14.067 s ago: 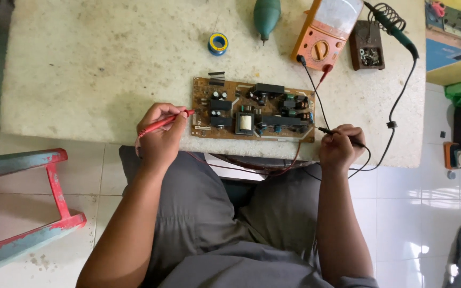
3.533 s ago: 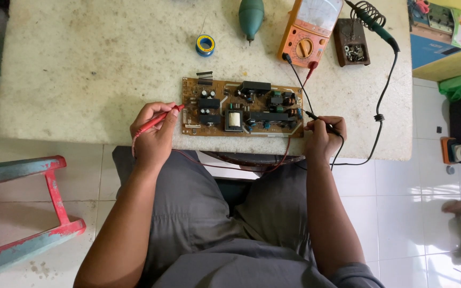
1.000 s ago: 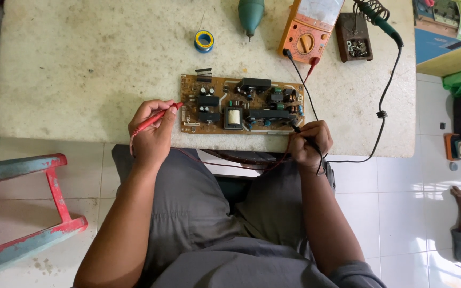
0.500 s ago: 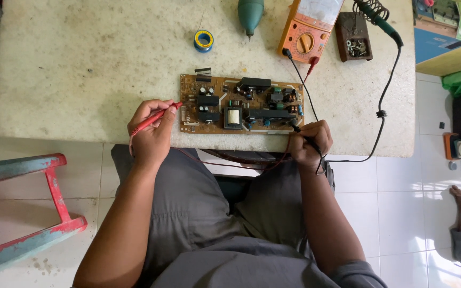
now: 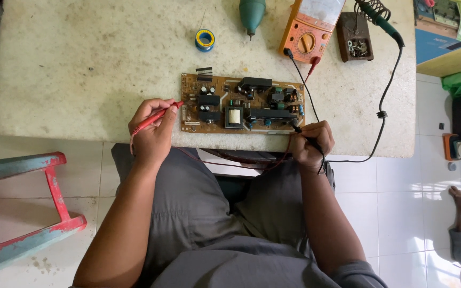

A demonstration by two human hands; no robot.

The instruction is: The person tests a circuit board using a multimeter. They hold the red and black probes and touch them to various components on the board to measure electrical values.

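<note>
Circuit board (image 5: 243, 104): lies on the tabletop (image 5: 81, 64), unmoved.
Right hand (image 5: 311, 145): fingers clamped on black probe (image 5: 301, 132), now shifted to board's near right edge.
Left hand (image 5: 153, 130): fingers still clamped on red probe (image 5: 158, 114) at board's left end.

Single view: head-worn camera, facing almost straight down from above the seated person. Landmark: brown rectangular circuit board (image 5: 243, 104) on a speckled pale stone tabletop (image 5: 81, 64), at moderate range, just above frame centre. Lap below it; tabletop's far edge apparently cropped.
</note>
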